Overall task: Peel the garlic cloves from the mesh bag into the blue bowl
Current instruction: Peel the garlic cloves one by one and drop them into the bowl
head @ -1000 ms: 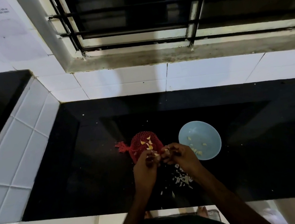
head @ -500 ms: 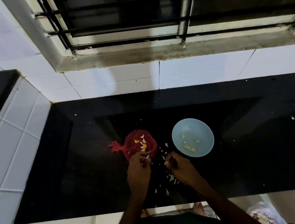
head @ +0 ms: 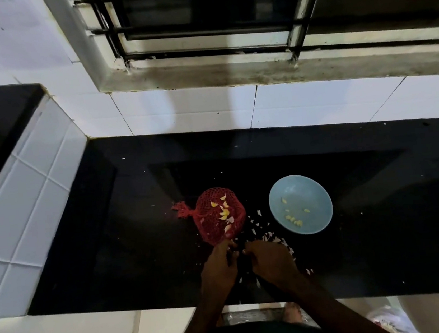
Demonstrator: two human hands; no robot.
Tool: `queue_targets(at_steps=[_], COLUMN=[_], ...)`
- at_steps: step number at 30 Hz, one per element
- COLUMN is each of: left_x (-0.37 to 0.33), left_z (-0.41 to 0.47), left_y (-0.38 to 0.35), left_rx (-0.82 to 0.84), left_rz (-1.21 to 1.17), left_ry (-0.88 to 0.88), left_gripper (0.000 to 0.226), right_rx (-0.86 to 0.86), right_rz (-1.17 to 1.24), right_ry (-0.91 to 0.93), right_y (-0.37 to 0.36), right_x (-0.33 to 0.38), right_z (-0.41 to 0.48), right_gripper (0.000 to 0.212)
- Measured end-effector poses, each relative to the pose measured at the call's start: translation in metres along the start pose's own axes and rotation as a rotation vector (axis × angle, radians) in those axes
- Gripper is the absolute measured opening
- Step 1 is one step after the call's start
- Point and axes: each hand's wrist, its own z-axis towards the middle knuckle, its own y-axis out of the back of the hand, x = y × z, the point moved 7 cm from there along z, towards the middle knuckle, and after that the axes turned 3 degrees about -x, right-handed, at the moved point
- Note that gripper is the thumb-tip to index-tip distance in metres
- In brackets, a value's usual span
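1. The blue bowl (head: pixel 296 190) sits on the black tabletop (head: pixel 139 245), right of centre in the frame. A small scatter of peeled cloves (head: pixel 294 219) lies toward its lower side. Most of the bowl floor is bare.
2. The red mesh bag (head: pixel 215 230) lies just left of the bowl and apart from it, with its knotted tail pointing to frame left. Pale garlic cloves (head: pixel 224 213) show through the netting. We cannot tell how many more sit underneath.
3. Peel scraps (head: pixel 269 236) are strewn on the tabletop between bag and bowl, trailing down toward the wrists.
4. Our reading is that the work is well under way but far from finished. A handful of cloves is done, and the bag still holds a fair share to be peeled and dropped into the bowl.
5. Both hands are at lower centre, just below the bag's lower edge. The forearms rise from the bottom of the frame and converge, and the backs of the hands face the camera. The left hand (head: pixel 219 266) is nearest the bag, but we cannot say whether its fingertips touch the netting. The right hand (head: pixel 270 261) is just beside it, toward the bowl side.
6. The fingers of both hands curl inward with the tips almost meeting. This would fit working a clove between them. The spot is dark and no clove shows, so we cannot tell whether either hand grips anything.
7. White wall tiles (head: pixel 206 110) and a barred window (head: pixel 221 14) fill the upper frame.
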Motion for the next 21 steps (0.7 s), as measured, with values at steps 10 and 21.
queue_targets(at_steps=[10, 21], left_x=[0.005, 0.007], left_z=[0.003, 0.001], left_y=[-0.004, 0.0], left_rx=[0.032, -0.023], left_rz=[-0.011, -0.014], left_ry=[0.014, 0.001], left_gripper=[0.022, 0.021], right_rx=[0.157, 0.195], right_rz=[-0.196, -0.287], right_ry=[-0.01, -0.028], right_y=[-0.012, -0.012], right_x=[0.019, 0.028], right_z=[0.011, 0.01], right_gripper=[0.029, 0.01])
